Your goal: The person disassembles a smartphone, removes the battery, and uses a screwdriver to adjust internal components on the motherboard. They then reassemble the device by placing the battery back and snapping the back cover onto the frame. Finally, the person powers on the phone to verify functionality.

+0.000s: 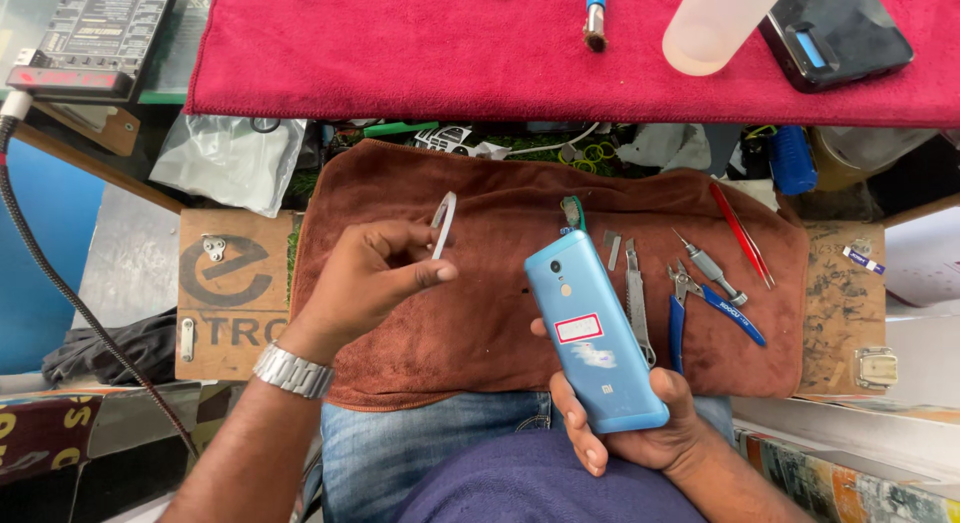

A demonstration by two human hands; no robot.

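The right hand [625,423] is wrapped around the lower end of a light blue smartphone [596,330], fingers on one long edge and thumb on the other, holding it back side up and tilted, its top end pointing away from the person. The phone's back shows a small round camera lens near the top, a red-bordered white sticker in the middle and a scuffed white patch below it.

The left hand [375,278], with a metal watch [293,371] at the wrist, is raised over the brown towel [480,323]; its thumb and fingers are pinched together on a thin white opening pick [443,224] that stands up above the fingertips, well apart from the phone.

The towel is spread over the person's lap and a wooden board [232,293]. On the towel just right of the phone lie a slim metal knife [636,303], then blue-handled cutters [700,303], a small metal screwdriver [712,270] and red tweezers [740,235] farther right.

Beyond the towel, a red cloth [420,53] covers the worktop. On it are a blue-handled brush [595,13], a translucent plastic bottle [715,23] lying on its side and a black device [835,33] at the right.
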